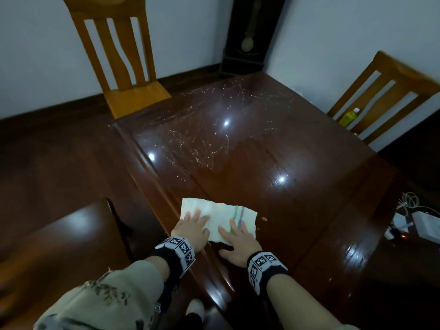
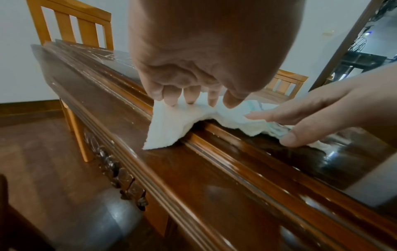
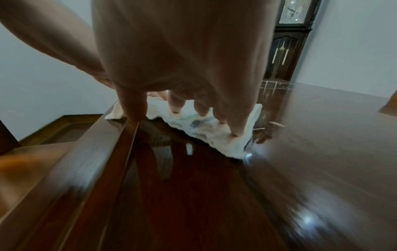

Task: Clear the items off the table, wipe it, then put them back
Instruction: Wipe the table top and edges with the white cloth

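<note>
A white cloth (image 1: 219,215) with a green and a blue stripe lies flat on the dark glossy table (image 1: 273,144), near its left rim. My left hand (image 1: 192,226) presses the cloth's left half with straight fingers (image 2: 189,98). Beside it, my right hand (image 1: 235,236) presses the right half, fingers (image 3: 201,110) spread flat on the cloth (image 3: 206,129). In the left wrist view the cloth (image 2: 171,124) bridges the raised rim of the table (image 2: 214,152). The far part of the tabletop shows pale streaks.
A wooden chair (image 1: 119,63) stands at the table's far left end. On another chair (image 1: 385,91) at the right lies a green bottle (image 1: 348,116). White devices and cables (image 1: 419,222) sit low on the right. A tall clock (image 1: 252,32) fills the corner.
</note>
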A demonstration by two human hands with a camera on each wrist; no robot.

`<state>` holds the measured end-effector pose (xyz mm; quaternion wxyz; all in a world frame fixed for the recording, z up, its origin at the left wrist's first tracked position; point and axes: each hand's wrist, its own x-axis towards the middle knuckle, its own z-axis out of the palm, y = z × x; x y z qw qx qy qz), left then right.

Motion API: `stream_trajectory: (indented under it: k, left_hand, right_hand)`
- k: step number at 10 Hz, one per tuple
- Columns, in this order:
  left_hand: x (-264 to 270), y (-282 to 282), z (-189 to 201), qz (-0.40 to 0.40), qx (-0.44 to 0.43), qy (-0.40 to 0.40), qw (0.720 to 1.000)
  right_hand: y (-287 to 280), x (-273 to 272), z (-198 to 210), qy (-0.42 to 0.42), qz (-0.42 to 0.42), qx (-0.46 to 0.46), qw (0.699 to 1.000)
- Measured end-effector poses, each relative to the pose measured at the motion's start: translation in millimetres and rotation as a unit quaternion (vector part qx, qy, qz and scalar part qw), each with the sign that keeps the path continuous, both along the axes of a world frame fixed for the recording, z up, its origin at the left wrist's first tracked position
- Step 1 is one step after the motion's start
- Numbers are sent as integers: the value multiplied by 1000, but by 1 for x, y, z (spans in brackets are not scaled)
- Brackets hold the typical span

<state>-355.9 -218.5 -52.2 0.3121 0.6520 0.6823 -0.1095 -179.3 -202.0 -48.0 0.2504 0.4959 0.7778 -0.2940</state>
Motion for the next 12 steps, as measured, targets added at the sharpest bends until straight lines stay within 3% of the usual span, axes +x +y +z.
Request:
stream_trajectory:
  k: [3,4,6,7,8,9,10,11,12]
  left_hand:
    - [-24,36,-9,7,3,50,999]
    - [-36,51,-17,-31,3,96,995]
    - [-53,112,-12,-14,-10,56,998]
    - [-59,160,-14,-119,-33,105,987]
    - [-54,212,-12,-290,-35,181,939]
    - [-44,271,-6,-379,-36,212,900]
    - [-39,321,1,-336,-61,153,927]
    - [-38,355,-4,-321,-88,113,936]
    - [-36,381,-3,-301,-34,83,949]
  right_hand:
    - [41,-30,-1,1,30,-1,1000]
    - [50,-41,-5,-1,28,15,1000]
    - [86,-57,-13,20,-25,29,999]
    - [115,-65,-17,29,-74,64,995]
    - [142,-72,-19,17,-130,85,988]
    - [183,-76,-18,-2,-190,93,977]
    - [228,-75,-14,-9,-244,79,966]
    - [264,-74,-10,-8,-288,63,955]
    - [293,-72,-10,-13,-319,56,946]
